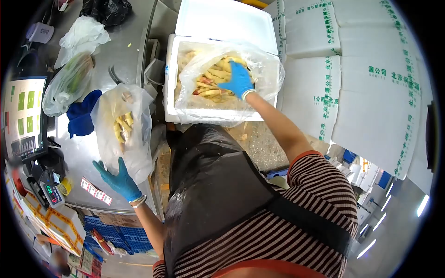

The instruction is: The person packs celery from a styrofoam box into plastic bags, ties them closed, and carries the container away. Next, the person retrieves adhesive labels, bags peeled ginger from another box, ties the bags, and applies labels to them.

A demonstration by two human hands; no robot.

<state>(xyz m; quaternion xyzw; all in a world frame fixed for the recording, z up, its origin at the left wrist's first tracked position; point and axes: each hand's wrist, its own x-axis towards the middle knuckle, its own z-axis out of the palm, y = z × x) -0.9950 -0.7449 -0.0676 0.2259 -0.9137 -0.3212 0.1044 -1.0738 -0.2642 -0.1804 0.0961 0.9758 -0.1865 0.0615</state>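
Note:
My left hand (119, 180), in a blue glove, has its fingers spread at the lower edge of a clear plastic bag (141, 153) on the steel table. Inside that bag lie several knobbly yellow pieces (123, 125); their exact kind is unclear. My right hand (238, 82), also gloved in blue, reaches over an open white foam box (222, 116) with thumb and fingers apart. It rests on or just above a heap of long yellow pieces (213, 81), some with reddish ends. A clear plastic liner (266, 76) surrounds the heap.
On the steel table (123, 46) are a dark blue cloth (82, 115), a bag with something green (69, 83), a black bag (106, 10) and a label strip (96, 191). A screen (25, 113) stands left. White boxes (371, 92) are stacked right.

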